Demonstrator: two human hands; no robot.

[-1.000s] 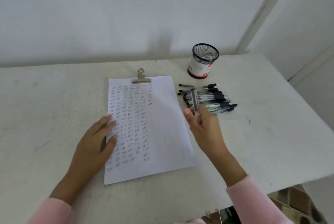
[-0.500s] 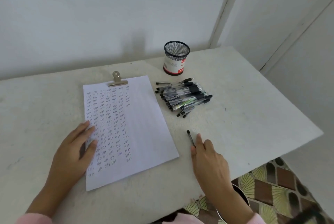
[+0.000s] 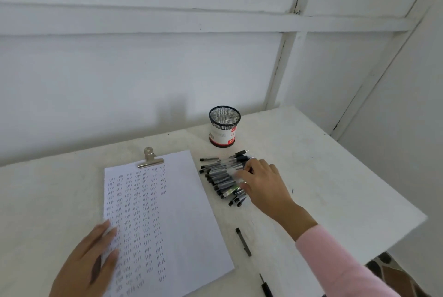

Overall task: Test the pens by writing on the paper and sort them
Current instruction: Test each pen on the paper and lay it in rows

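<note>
Pen at near edge [image 3: 265, 288]: dark, lying on table [image 3: 48, 200], partly cut off by the bottom of the frame.
Left hand [image 3: 88, 263]: flat, fingers straight, pressing on left edge of paper [image 3: 187, 212].
Paper: white sheet, rows of small test marks on the left part, right part blank; metal clip [image 3: 149, 158] at far end.
Loose pen [image 3: 243, 241]: alone on table, just right of paper, well nearer than the heap.
Right hand [image 3: 262, 185]: pink sleeve [image 3: 335, 260], reaching onto pen pile [image 3: 220, 179], fingers bent down touching pens; cannot tell if one is pinched.
Pen pile: clear barrels, black caps, right of paper's far half.
Mesh cup [image 3: 224, 126]: black, red-white label, upright, just behind pile.
Wall [image 3: 143, 69]: white panels.
</note>
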